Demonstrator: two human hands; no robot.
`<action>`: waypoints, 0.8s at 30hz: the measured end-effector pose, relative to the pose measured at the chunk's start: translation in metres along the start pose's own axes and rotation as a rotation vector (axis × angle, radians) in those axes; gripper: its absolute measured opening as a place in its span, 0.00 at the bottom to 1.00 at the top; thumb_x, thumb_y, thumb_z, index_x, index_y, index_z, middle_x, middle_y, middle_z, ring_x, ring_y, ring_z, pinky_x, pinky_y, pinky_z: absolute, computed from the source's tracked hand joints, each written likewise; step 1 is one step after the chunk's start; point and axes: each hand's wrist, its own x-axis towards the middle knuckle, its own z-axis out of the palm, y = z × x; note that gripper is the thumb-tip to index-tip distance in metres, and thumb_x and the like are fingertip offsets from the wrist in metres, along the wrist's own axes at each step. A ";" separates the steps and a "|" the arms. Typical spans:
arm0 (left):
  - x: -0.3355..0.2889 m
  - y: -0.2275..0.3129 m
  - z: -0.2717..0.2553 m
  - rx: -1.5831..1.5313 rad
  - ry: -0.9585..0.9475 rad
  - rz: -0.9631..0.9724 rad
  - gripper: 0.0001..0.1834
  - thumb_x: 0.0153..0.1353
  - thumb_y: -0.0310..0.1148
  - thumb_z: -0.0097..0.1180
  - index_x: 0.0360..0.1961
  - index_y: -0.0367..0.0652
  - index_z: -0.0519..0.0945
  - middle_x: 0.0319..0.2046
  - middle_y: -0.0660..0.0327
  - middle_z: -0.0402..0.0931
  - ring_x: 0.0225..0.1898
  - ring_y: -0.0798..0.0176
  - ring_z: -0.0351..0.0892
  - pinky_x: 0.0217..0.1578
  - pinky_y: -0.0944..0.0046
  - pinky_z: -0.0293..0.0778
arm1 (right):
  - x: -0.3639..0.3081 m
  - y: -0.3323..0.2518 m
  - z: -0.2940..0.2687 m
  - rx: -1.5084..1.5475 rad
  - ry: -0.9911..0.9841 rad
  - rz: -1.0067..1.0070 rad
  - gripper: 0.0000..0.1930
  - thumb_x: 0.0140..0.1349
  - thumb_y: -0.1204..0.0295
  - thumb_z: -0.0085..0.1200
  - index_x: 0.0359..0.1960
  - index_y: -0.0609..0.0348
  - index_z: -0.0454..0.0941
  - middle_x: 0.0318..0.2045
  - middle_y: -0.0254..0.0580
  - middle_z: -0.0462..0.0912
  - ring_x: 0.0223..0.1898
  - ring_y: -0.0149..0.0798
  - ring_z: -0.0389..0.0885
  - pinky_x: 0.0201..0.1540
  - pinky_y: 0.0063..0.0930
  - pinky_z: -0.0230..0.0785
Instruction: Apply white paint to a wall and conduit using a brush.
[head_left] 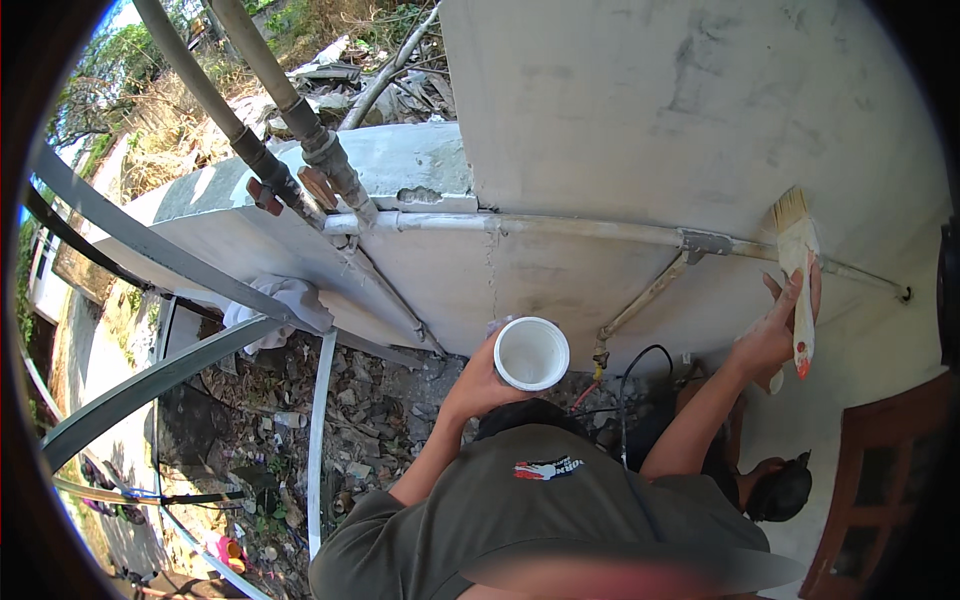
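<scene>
A white plastic tub (531, 338) is held upright by my left hand (474, 384), its fingers wrapped round the side. Its inside looks whitish; how much is in it I cannot tell. My right hand (774, 328) grips a paintbrush (800, 243) with a pale, paint-smeared handle and red tip. The brush points up, its tan bristles in front of the whitish wall (620, 110); whether they touch it I cannot tell. Just behind the brush, a light-coloured pipe (590, 229) runs along the wall.
Two upright pipes (262, 70) with red-handled valves join the wall pipe at left. A lower branch pipe (645, 295) slopes to a tap and dark hose (628, 385). Grey metal bars (165, 385) cross at left above rubble (350, 430). A brown wooden door (880, 490) stands lower right.
</scene>
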 end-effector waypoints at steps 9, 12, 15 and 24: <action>0.002 0.004 0.001 -0.025 -0.013 -0.027 0.43 0.37 0.25 0.78 0.59 0.38 0.73 0.55 0.60 0.77 0.57 0.63 0.76 0.60 0.59 0.68 | -0.028 -0.002 0.030 0.126 -0.100 -0.074 0.16 0.71 0.74 0.51 0.55 0.73 0.76 0.56 0.53 0.79 0.39 0.38 0.83 0.31 0.25 0.81; 0.001 0.002 -0.001 -0.019 -0.043 -0.057 0.47 0.40 0.31 0.77 0.64 0.38 0.69 0.57 0.57 0.74 0.60 0.60 0.72 0.63 0.58 0.65 | -0.038 -0.006 0.032 0.100 -0.146 -0.089 0.16 0.71 0.74 0.52 0.55 0.72 0.75 0.56 0.53 0.79 0.39 0.37 0.83 0.31 0.25 0.81; 0.001 0.002 0.001 -0.022 -0.005 -0.011 0.43 0.38 0.25 0.78 0.60 0.38 0.72 0.55 0.59 0.77 0.57 0.63 0.76 0.60 0.58 0.68 | -0.046 -0.014 0.033 0.094 -0.194 -0.070 0.16 0.71 0.74 0.51 0.56 0.72 0.75 0.56 0.53 0.79 0.40 0.37 0.82 0.31 0.26 0.80; -0.003 0.002 0.002 0.010 0.008 -0.003 0.42 0.38 0.25 0.78 0.59 0.39 0.73 0.56 0.60 0.77 0.58 0.62 0.75 0.61 0.58 0.68 | -0.060 -0.028 0.039 0.143 -0.291 -0.099 0.16 0.71 0.75 0.51 0.57 0.72 0.74 0.54 0.53 0.79 0.45 0.39 0.81 0.33 0.25 0.81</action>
